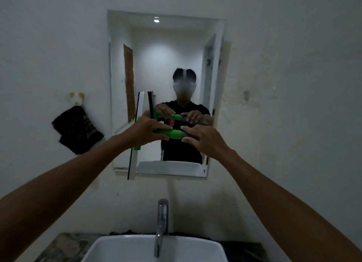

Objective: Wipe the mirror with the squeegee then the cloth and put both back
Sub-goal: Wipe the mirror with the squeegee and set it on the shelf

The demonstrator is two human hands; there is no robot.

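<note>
A rectangular mirror [176, 52] hangs on the wall above the sink. In front of its lower left part I hold a squeegee [173, 134] with a green handle, a grey end and a long blade standing upright at the mirror's left edge. My left hand [145, 129] is closed around the green handle near the blade. My right hand [203, 139] is at the handle's grey end, fingers spread and touching it. A dark cloth [77, 130] hangs from a hook on the wall left of the mirror.
A white basin [117, 248] with a chrome tap [161, 222] sits below on a dark stone counter [64, 246]. The mirror reflects a person in a black shirt. Pale walls surround the mirror.
</note>
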